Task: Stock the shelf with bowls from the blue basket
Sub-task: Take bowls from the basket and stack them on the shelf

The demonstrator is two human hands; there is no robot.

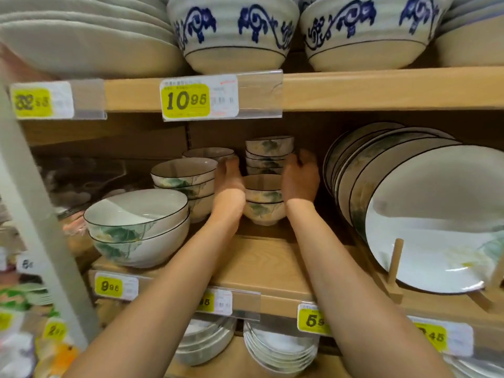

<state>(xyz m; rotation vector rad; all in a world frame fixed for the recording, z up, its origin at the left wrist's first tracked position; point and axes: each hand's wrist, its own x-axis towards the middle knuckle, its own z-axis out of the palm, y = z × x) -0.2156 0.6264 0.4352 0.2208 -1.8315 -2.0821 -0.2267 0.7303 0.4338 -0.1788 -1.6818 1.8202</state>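
Observation:
Both my arms reach into the middle wooden shelf (pixel 261 263). A front stack of two small leaf-painted bowls (pixel 263 199) stands on the shelf between my wrists. Behind it stands a taller stack of several matching small bowls (pixel 268 152). My left hand (pixel 229 184) lies along the left side of the front stack, its straight fingers reaching back beside the rear stack. The fingers of my right hand (pixel 300 178) curl against the right side of the rear stack. The blue basket is out of view.
Medium bowl stacks (pixel 185 178) and a stack of two large bowls (pixel 136 227) stand to the left. Plates (pixel 425 214) lean in a wooden rack on the right. Blue-patterned bowls (pixel 234 34) fill the shelf above, and dishes (pixel 278 347) sit below. Price tags line the shelf edges.

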